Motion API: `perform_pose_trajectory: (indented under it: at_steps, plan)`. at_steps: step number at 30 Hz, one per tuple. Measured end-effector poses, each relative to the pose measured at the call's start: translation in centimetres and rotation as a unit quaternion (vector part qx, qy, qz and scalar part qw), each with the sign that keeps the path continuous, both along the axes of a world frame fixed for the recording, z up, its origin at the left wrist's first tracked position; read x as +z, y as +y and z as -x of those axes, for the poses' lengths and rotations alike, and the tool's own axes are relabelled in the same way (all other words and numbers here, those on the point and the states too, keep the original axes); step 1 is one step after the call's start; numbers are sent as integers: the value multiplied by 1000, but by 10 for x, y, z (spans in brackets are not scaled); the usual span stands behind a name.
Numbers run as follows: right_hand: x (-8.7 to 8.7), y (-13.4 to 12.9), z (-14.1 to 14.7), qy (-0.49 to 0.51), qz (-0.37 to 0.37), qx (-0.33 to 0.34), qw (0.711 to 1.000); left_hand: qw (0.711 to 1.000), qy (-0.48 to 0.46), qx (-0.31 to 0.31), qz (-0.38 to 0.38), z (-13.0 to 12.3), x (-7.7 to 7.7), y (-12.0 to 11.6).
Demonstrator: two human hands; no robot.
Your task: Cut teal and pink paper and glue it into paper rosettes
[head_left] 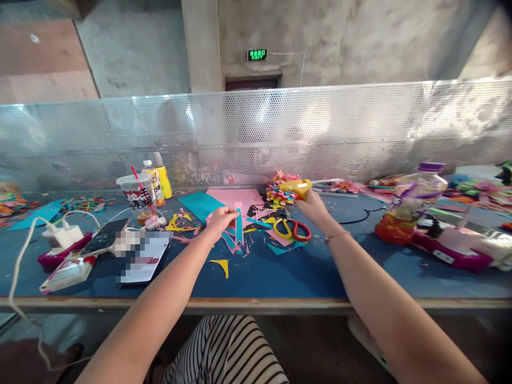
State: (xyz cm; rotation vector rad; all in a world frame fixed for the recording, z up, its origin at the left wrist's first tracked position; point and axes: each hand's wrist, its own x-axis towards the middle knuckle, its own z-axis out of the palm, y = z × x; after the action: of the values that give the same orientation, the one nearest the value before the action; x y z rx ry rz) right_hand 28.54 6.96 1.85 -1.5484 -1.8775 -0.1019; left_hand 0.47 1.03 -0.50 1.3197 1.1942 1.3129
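Note:
My left hand (221,217) is closed in a pinch on a pink paper strip (239,206), above cut paper scraps. In my right hand (314,207) is a yellow glue gun (296,186), its front pointing left beside a ball of colourful paper fringe (280,184). Scissors (301,231) with yellow and red handles lie below the right hand. Beyond the left hand are a pink paper sheet (234,196) and a teal sheet (200,204). The left fingers partly hide the strip's lower end.
At left stand a plastic cup (136,194) with a red straw and a bottle (158,186); a phone (146,261) lies nearer. A purple-capped bottle (412,205) and a magenta power strip (456,250) are at right. A perforated metal screen (248,133) borders the back.

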Motion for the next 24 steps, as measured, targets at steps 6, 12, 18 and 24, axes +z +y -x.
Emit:
perform_pose_trajectory:
  at_steps: [6,12,18,24]
  plan:
    - [-5,-27,50,8,-162,77,984,999,-9,-33,20,-3,-3,-2]
    - [-11,-30,61,-73,-177,105,976,998,-10,-50,34,-4,-1,-5]
    - [-13,-27,60,-108,-176,99,974,998,-5,-50,35,-5,-1,-6]
    - [-13,-27,60,-98,-160,105,977,998,2,-50,36,-6,0,-6]
